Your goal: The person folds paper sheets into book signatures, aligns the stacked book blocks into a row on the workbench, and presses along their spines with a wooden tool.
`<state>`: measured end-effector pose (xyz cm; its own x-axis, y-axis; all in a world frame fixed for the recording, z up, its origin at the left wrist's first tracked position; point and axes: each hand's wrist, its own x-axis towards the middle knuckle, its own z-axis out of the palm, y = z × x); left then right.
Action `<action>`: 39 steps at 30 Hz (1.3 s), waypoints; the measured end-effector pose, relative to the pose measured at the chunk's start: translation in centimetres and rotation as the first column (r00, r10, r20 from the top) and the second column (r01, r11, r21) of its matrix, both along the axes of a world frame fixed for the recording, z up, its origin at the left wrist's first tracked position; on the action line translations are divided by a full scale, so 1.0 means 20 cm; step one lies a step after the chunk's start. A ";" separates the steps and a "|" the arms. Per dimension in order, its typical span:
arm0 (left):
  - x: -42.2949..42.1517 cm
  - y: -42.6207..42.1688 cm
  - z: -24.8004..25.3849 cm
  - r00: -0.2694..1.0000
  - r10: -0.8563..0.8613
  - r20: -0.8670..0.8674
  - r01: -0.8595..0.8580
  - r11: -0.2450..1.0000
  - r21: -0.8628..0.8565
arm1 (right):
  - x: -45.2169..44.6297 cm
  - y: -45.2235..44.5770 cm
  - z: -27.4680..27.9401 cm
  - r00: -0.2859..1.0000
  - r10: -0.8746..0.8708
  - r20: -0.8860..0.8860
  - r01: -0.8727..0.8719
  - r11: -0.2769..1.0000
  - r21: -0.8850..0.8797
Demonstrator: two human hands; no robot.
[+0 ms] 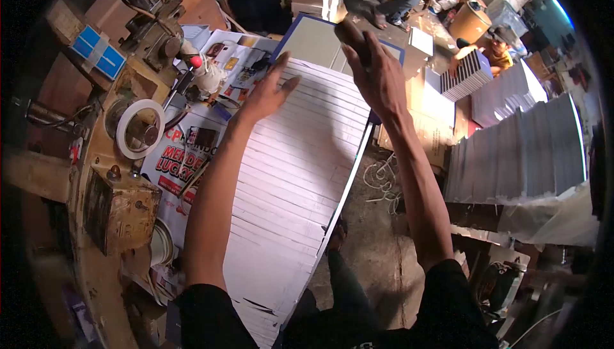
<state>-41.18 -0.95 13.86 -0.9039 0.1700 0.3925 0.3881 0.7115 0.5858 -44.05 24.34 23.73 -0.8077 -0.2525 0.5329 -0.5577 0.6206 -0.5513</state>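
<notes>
A long row of overlapping white sheets (288, 157) lies down the middle, each edge slightly offset from the one before. Over its upper left part is my left hand (265, 96), fingers and thumb apart, holding nothing. My right hand (382, 77) is above the far right end of the row, bent around a dark, rounded, brown block (352, 33). Shadow hides the exact kind of this block. Beyond the sheets, a grey panel with blue borders (312, 41) lies flat, partly behind my right hand.
At left stands a worn machine with a white ring (141, 128), beside a printed poster (176, 163). Tall paper stacks (518, 157) rise at right. A person (499, 52) is near striped stacked books (465, 82); another stands farther back. Loose string (382, 179) lies on the floor.
</notes>
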 end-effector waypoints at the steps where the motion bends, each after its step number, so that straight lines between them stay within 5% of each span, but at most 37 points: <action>1: -0.01 -0.02 -0.04 0.999 -0.008 0.035 0.004 0.992 0.126 | -0.03 -0.07 -0.02 0.993 0.008 -0.114 -0.016 0.998 -0.067; 2: -0.02 -0.04 -0.05 1.000 -0.002 0.031 -0.001 0.992 0.123 | -0.06 -0.15 -0.06 0.973 0.008 -0.229 -0.039 0.991 -0.132; 4: -0.03 -0.05 -0.07 0.958 -0.018 0.287 -0.096 0.922 0.376 | -0.08 -0.25 -0.10 0.975 0.130 -0.179 -0.143 0.988 -0.062; 6: -0.02 -0.05 -0.02 0.927 -0.105 0.360 -0.095 0.862 0.498 | -0.15 -0.31 -0.22 0.974 0.226 -0.035 -0.195 0.903 0.383; 9: -0.03 -0.06 -0.05 0.904 -0.206 0.375 -0.079 0.780 0.621 | -0.15 -0.34 -0.20 0.977 0.209 -0.053 -0.192 0.956 0.221; 10: -0.07 -0.08 -0.14 0.950 0.063 0.305 -0.162 0.937 0.308 | -0.13 -0.34 -0.16 0.980 0.169 -0.108 -0.157 0.982 0.108; 11: -0.07 -0.06 -0.13 0.946 0.290 0.145 -0.289 0.957 -0.029 | -0.11 -0.36 -0.18 0.982 0.098 -0.159 -0.096 0.995 0.025; 12: -0.05 -0.06 -0.11 0.945 0.290 0.149 -0.289 0.957 -0.028 | -0.12 -0.35 -0.20 0.983 0.100 -0.155 -0.097 0.995 0.027; 14: -0.04 -0.05 -0.08 0.942 -0.125 0.310 -0.075 0.825 0.560 | -0.13 -0.29 -0.21 0.971 0.235 -0.052 -0.213 0.939 0.269; 15: -0.06 -0.04 -0.09 0.949 -0.182 0.256 -0.023 0.772 0.635 | -0.15 -0.25 -0.20 0.969 0.232 -0.082 -0.200 0.936 0.289; 16: -0.05 -0.05 -0.10 0.915 -0.287 0.284 0.001 0.706 0.708 | -0.15 -0.21 -0.21 0.980 0.201 0.012 -0.200 0.962 0.186; 18: -0.04 -0.06 -0.07 0.975 -0.047 0.217 -0.015 0.961 0.276 | 0.09 -0.11 -0.05 0.991 0.104 0.088 -0.054 0.896 -0.440; 20: 0.09 -0.04 0.03 0.864 -0.089 0.495 -0.164 0.880 0.445 | 0.26 0.04 -0.02 0.994 0.001 0.111 0.057 0.851 -0.523; 21: 0.17 -0.04 0.09 0.853 -0.136 0.504 -0.205 0.800 0.563 | 0.34 0.12 -0.04 0.990 -0.141 0.014 0.137 0.932 -0.335; 23: 0.31 -0.09 0.03 0.831 -0.190 0.523 -0.258 0.702 0.664 | 0.56 0.15 -0.07 0.992 -0.123 -0.017 0.114 0.957 -0.265; 24: 0.36 -0.11 0.00 0.872 -0.272 0.408 -0.149 0.646 0.749 | 0.65 0.14 -0.11 0.995 -0.094 -0.031 0.083 0.962 -0.261; 26: 0.45 -0.16 -0.03 0.897 -0.342 0.279 -0.028 0.586 0.810 | 0.77 0.19 -0.21 0.996 -0.091 -0.022 0.094 0.966 0.241; 28: 0.64 -0.16 0.01 0.834 -0.318 0.451 -0.230 0.542 0.808 | 0.82 0.20 -0.25 0.990 -0.114 0.080 0.097 0.978 0.184; 30: 0.80 -0.15 0.04 0.739 -0.302 0.603 -0.426 0.484 0.764 | 0.86 0.23 -0.24 0.952 -0.298 0.065 0.304 0.946 -0.113; 31: 0.85 -0.16 0.05 0.677 -0.302 0.671 -0.518 0.453 0.726 | 0.86 0.25 -0.31 0.943 -0.217 0.252 0.323 0.779 -0.538; 32: 0.87 -0.20 -0.01 0.676 -0.305 0.671 -0.516 0.453 0.727 | 0.93 0.23 -0.22 0.924 -0.145 0.354 0.364 0.621 -0.694; 35: 0.94 -0.28 -0.14 0.698 -0.415 0.583 -0.481 0.331 0.812 | 1.10 0.33 -0.39 0.761 0.102 0.641 0.487 0.563 -0.668; 36: 0.96 -0.25 -0.10 0.740 -0.298 0.604 -0.410 0.512 0.755 | 1.15 0.29 -0.41 0.731 0.170 0.661 0.503 0.520 -0.690; 38: 0.96 -0.23 -0.11 0.785 -0.188 0.591 -0.333 0.676 0.657 | 1.26 0.20 -0.44 0.718 0.197 0.668 0.567 0.392 -0.725; 39: 0.94 -0.24 -0.16 0.774 -0.204 0.600 -0.435 0.517 0.737 | 1.29 0.16 -0.43 0.729 0.141 0.670 0.549 0.464 -0.695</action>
<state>-22.42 -5.73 10.71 -0.9540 -0.0545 -0.2948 -0.2790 -0.1985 0.9396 -18.19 27.50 15.20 -0.9452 0.2347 -0.2270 0.1599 -0.2733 -0.9486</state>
